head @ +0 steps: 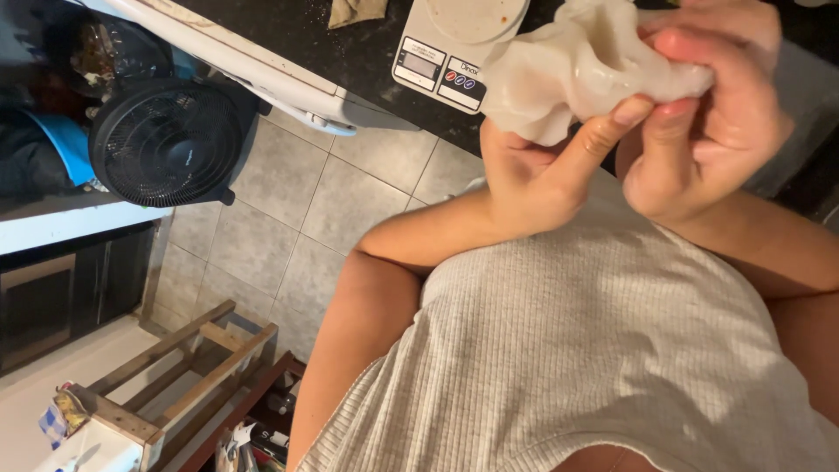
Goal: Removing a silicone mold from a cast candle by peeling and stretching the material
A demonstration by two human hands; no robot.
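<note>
Both my hands hold a pale, soft lump of dough [572, 65] up near my chest, above the edge of a dark counter. My left hand [542, 166] supports it from below, thumb pressed up against its underside. My right hand [712, 105] pinches its right end between fingers and thumb. The dough is folded and wrinkled, stretched between the two hands. A white kitchen scale [446, 52] with a round platform sits on the counter just behind the dough.
The dark speckled counter [350, 48] runs across the top. A black round fan [166, 140] stands on the grey tiled floor [297, 201] at left. A wooden rack [188, 367] stands at lower left. My ribbed white top fills the lower right.
</note>
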